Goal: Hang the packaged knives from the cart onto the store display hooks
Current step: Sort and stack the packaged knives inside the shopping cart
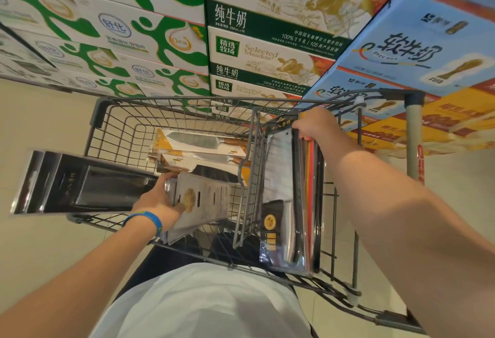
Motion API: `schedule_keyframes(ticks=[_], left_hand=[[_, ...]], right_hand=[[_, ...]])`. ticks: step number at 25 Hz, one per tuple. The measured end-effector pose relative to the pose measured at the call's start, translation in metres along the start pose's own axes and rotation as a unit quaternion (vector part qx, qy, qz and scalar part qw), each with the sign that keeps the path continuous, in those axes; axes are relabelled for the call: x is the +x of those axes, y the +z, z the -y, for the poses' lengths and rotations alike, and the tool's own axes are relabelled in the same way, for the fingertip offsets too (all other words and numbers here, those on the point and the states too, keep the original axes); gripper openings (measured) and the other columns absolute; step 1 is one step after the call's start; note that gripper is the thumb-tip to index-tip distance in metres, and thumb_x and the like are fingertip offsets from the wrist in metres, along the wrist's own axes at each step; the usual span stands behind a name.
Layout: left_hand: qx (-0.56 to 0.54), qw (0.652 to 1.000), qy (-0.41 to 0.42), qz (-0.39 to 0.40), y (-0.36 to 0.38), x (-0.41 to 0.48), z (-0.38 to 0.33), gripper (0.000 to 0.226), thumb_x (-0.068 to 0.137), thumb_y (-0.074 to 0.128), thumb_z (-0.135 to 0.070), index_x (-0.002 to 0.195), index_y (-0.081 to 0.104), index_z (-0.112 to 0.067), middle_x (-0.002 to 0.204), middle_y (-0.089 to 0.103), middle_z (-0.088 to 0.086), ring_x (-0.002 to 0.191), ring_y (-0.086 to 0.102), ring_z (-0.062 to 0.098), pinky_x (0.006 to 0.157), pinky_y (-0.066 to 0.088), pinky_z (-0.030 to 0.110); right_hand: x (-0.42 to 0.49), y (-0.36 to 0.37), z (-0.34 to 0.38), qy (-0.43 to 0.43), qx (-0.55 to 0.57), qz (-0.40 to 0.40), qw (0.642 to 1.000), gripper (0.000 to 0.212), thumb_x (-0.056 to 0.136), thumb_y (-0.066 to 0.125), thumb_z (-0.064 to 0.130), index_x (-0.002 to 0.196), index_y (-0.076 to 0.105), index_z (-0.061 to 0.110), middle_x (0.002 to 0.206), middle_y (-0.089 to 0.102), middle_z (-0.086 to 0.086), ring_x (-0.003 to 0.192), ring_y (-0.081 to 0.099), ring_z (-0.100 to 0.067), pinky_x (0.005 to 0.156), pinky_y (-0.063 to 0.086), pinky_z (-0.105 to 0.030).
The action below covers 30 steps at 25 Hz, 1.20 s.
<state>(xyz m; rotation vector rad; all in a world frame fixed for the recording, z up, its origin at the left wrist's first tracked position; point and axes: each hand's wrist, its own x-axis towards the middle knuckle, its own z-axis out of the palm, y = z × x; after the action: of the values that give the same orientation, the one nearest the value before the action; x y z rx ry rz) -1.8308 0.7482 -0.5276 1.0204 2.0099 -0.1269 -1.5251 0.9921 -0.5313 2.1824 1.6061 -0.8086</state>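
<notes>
Packaged cleaver under left hand

The wire cart stands on a pale floor, its dark grey mesh basket open at the top, with a fold-down seat section dividing off the near right part. On the basket floor lie two packaged knives flat, side by side, each with a silver blade and a wooden handle on a white and yellow card. Nearer, a packaged cleaver in clear plastic, with a gold seal and slots in its blade, is tilted up from the basket. In the right section a stack of packaged cleavers stands on edge, black-backed with gold labels, the front one showing a broad steel blade and a metal handle.
</notes>
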Motion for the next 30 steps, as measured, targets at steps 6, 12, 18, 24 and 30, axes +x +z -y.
schedule_keyframes(ticks=[6,12,18,24,30], left_hand=[[0.002,1.000,-0.004,-0.016,0.003,0.001,0.001,0.065,0.087,0.068,-0.030,0.137,0.029,-0.041,0.077,0.058,-0.007,0.063,0.060,0.016,0.045,0.042,0.022],[-0.001,1.000,-0.005,-0.015,-0.001,0.009,-0.002,0.062,0.087,0.067,-0.030,0.135,0.030,-0.039,0.081,0.063,-0.001,0.067,0.063,0.021,0.053,0.050,0.028],[0.000,1.000,-0.003,-0.007,-0.004,0.011,-0.004,0.059,0.086,0.069,-0.028,0.132,0.032,-0.038,0.090,0.067,0.004,0.073,0.066,0.026,0.066,0.059,0.038],[0.021,1.000,-0.004,-0.012,-0.003,0.015,-0.007,0.064,0.086,0.068,-0.030,0.136,0.030,-0.037,0.073,0.062,-0.001,0.061,0.064,0.021,0.050,0.050,0.027],[0.018,1.000,0.006,-0.013,-0.003,0.017,-0.005,0.063,0.087,0.068,-0.028,0.138,0.031,-0.032,0.074,0.062,-0.001,0.059,0.063,0.019,0.044,0.044,0.024]], right_hand=[[0.019,0.006,0.007,0.013,0.269,-0.071,0.960,0.012,0.089,0.069,0.027,0.082,0.062,0.020,0.083,0.066,-0.001,0.066,0.065,-0.014,0.062,0.059,-0.024],[0.018,-0.005,0.010,0.010,0.098,0.020,0.995,0.017,0.090,0.069,0.026,0.091,0.068,0.008,0.073,0.064,-0.003,0.074,0.064,-0.022,0.064,0.051,-0.029],[-0.021,0.002,-0.012,-0.022,0.085,-0.141,0.986,0.033,0.096,0.062,0.041,0.095,0.075,0.011,0.097,0.069,-0.012,0.099,0.065,-0.031,0.078,0.051,-0.034],[-0.087,0.055,-0.019,0.002,0.087,-0.186,0.979,0.052,0.098,0.060,0.040,0.142,0.051,0.015,0.160,0.029,-0.021,0.144,0.029,-0.039,0.113,0.032,-0.044],[-0.076,0.043,-0.009,-0.002,0.041,-0.174,0.984,0.065,0.097,0.062,0.040,0.152,0.036,0.018,0.159,0.033,-0.017,0.143,0.030,-0.041,0.108,0.039,-0.052]])
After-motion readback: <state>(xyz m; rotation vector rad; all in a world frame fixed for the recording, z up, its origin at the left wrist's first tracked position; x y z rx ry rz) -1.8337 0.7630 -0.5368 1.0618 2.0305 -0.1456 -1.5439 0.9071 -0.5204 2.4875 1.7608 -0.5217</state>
